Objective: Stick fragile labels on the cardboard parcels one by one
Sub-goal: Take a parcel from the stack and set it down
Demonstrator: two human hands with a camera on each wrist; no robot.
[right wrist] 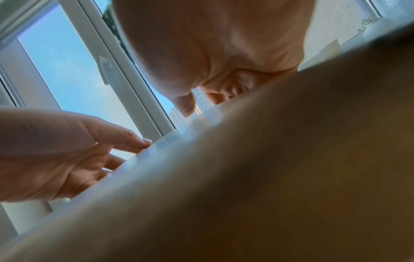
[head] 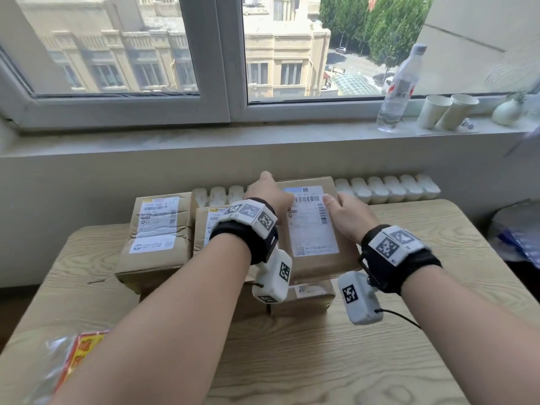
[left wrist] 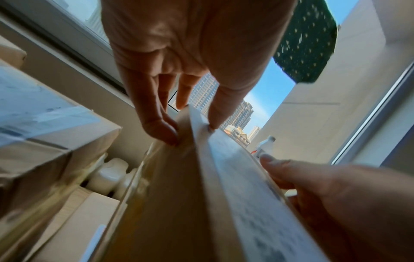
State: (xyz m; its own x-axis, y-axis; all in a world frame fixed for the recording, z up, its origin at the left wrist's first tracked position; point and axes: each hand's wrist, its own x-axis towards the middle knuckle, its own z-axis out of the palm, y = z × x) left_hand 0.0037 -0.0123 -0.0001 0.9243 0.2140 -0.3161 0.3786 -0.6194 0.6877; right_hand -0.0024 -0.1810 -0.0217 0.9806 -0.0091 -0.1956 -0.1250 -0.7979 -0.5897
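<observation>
A flat cardboard parcel (head: 314,226) with a white shipping label is held tilted above the other parcels. My left hand (head: 271,191) grips its far left corner, thumb on top, fingers on the side. My right hand (head: 342,209) grips its right edge, thumb on the label. In the left wrist view the left hand (left wrist: 179,124) pinches the parcel (left wrist: 179,195), with the right hand (left wrist: 313,186) beside it. The right wrist view shows the blurred parcel (right wrist: 268,177), my right hand (right wrist: 212,62) and my left hand (right wrist: 67,150). A red and yellow label sheet (head: 79,355) in clear wrap lies at the near left.
Three more parcels lie on the wooden table (head: 350,361): one at the left (head: 155,238), one half hidden behind my left wrist (head: 207,226), one under the held parcel (head: 304,299). A water bottle (head: 400,89) and paper cups (head: 447,112) stand on the windowsill. A radiator (head: 385,188) runs behind the table.
</observation>
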